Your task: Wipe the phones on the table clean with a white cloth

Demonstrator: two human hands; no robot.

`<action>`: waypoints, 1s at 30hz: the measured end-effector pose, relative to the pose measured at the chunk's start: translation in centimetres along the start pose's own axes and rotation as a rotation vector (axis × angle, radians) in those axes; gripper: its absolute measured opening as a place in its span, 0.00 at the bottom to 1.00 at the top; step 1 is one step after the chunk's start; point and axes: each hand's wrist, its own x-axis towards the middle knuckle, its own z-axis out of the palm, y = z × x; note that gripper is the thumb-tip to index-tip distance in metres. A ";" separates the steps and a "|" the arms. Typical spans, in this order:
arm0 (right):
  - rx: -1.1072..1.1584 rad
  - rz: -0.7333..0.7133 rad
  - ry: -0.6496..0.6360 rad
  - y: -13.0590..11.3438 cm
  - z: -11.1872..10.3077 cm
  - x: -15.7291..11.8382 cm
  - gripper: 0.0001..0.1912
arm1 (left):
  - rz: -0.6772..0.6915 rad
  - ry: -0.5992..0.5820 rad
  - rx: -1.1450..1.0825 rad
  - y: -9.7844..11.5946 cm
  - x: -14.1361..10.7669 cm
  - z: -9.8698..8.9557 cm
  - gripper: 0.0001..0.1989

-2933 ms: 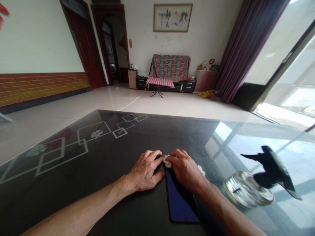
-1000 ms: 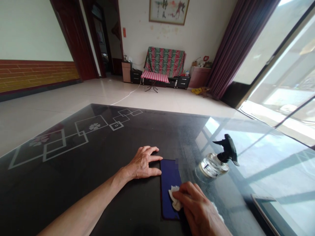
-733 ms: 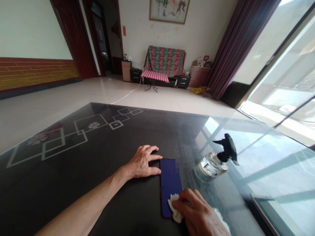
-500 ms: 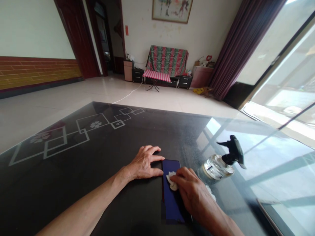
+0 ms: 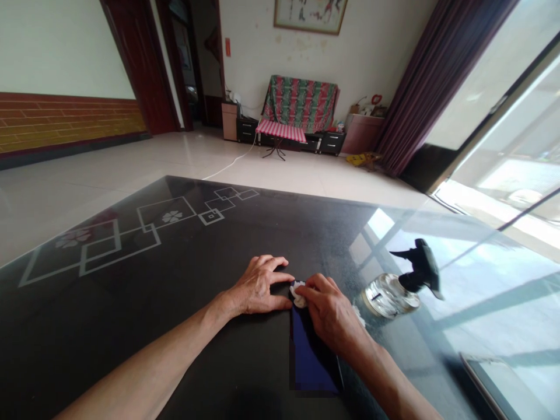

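- Bracing the phone [image 5: 311, 356] on the desk [image 5: 131, 303], the left hand [image 5: 258, 287] lies flat and released, fingers touching the phone's left edge.
- The right hand [image 5: 329, 312], clenched on a white cloth [image 5: 298, 293], has moved from the near end to the far end: wiping continues.
- Spray bottle [image 5: 391, 291]: clear glass, contents indiscernible.

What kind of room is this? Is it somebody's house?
It looks like a living room in a home. There is a sofa under a patterned cloth by the far wall, a framed picture above it, and long curtains beside big glass doors.
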 end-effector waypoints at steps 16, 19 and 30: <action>0.113 -0.028 -0.118 -4.1 -0.8 -8.0 0.18 | 0.007 -0.011 0.000 -0.2 0.0 0.1 0.25; 0.110 -0.027 -0.152 -3.8 -1.2 -7.8 0.18 | 0.006 -0.006 0.003 -0.1 0.0 0.0 0.24; 0.009 -0.018 -0.024 -0.8 -0.4 -1.1 0.18 | 0.009 0.037 -0.007 0.2 0.0 0.2 0.24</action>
